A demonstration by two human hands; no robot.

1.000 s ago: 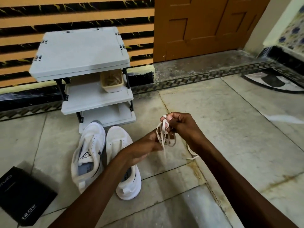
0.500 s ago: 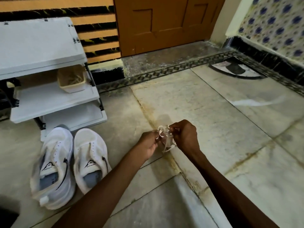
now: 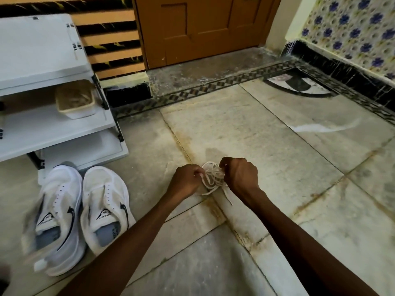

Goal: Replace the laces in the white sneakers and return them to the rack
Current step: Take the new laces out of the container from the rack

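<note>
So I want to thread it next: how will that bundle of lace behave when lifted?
Probably floppy: the lace bunches in loose loops between the left hand and right hand. Likely light, since pinching fingers alone hold it. Its loose end trails, so it may tangle.

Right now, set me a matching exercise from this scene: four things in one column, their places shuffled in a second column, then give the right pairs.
Things
1. bundle of laces
2. white sneakers
3. beige tub
4. wooden door

Places
a. at the far wall, behind the stone threshold
b. held between the left hand and the right hand
c. side by side on the floor, in front of the rack
d. on the rack's middle shelf

Pairs: 1-b, 2-c, 3-d, 4-a
</note>
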